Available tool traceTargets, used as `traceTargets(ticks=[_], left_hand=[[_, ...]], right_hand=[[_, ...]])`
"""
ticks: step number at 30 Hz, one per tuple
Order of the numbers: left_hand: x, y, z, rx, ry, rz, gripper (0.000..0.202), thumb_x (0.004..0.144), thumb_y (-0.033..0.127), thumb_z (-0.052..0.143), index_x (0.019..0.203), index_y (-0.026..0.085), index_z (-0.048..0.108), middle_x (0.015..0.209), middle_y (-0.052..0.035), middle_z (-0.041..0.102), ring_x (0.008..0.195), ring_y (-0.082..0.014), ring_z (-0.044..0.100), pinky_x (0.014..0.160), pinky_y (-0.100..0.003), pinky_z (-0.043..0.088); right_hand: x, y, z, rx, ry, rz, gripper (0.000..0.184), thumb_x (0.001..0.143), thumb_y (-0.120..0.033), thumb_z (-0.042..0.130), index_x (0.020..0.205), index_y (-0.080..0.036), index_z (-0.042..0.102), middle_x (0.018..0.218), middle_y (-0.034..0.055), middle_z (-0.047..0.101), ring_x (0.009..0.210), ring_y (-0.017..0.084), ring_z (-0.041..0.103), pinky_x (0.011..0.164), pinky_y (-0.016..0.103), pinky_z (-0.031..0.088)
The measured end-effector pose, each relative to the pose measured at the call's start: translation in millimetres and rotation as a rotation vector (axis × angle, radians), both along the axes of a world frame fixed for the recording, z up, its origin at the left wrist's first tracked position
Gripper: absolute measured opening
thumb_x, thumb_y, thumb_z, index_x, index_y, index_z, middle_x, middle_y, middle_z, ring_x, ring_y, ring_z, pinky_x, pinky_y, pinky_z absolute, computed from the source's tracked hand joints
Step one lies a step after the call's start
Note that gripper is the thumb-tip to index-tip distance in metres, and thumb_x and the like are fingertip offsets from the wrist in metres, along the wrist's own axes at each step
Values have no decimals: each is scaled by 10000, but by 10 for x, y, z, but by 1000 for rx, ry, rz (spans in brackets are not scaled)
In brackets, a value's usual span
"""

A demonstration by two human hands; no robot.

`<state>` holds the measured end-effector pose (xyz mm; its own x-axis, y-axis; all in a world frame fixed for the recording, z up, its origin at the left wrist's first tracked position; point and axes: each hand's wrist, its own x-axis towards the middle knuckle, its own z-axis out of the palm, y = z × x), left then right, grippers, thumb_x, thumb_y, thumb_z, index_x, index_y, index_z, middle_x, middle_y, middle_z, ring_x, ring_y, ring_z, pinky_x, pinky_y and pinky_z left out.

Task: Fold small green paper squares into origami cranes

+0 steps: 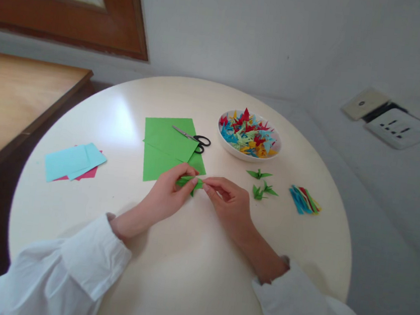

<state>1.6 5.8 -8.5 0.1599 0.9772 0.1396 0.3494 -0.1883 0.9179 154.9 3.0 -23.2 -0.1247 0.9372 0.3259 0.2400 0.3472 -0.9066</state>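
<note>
Between my two hands is a small green paper crane [194, 186], held above the near edge of the green sheets. My left hand [170, 191] pinches its left part between thumb and fingers, hiding some of it. The thumb and forefinger of my right hand [230, 200] close on its right end. Just right of my right hand, several finished green paper cranes [259, 174] lie on the table. Beyond my hands are green paper sheets [154, 164], with black-handled scissors [188, 134] resting on them, blades pointing left.
A white bowl [229, 149] full of coloured paper cranes stands at the back right of the round white table [187, 286]. Thin paper strips [303, 200] lie at the right. Light blue paper pieces [67, 160] overlap red ones at the left. A wall socket [401, 128] is beyond.
</note>
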Motion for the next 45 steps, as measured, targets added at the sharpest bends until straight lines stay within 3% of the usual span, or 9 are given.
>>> traceTargets(ticks=[6,17,21,45], left_hand=[[-3,-3,7,-16,-9,27,104,773,272,518,749,176,552,723,-23,606,671,-145,558,511,-213,429],[-5,-14,30,10,-126,23,66,723,226,548,683,173,543,852,-52,655,784,-154,610,672,-254,471],[-9,-15,21,-28,-142,-19,72,736,234,544,704,171,539,924,-80,653,826,-165,613,670,-256,469],[7,-2,22,9,-171,-16,95,655,172,530,605,190,451,732,-13,583,712,-138,565,658,-262,448]], right_hand=[[-33,-14,21,-92,119,-21,59,707,-238,660,712,-180,662,731,25,701,681,145,650,675,269,549],[-62,-31,56,-122,210,-37,93,657,-247,679,632,-176,624,671,26,676,624,139,629,625,271,548],[-61,-29,59,-99,201,-53,89,650,-229,673,615,-176,610,653,23,661,627,138,616,624,269,541],[-49,-38,73,-157,100,-64,74,644,-217,650,616,-176,594,611,5,627,570,128,567,564,258,477]])
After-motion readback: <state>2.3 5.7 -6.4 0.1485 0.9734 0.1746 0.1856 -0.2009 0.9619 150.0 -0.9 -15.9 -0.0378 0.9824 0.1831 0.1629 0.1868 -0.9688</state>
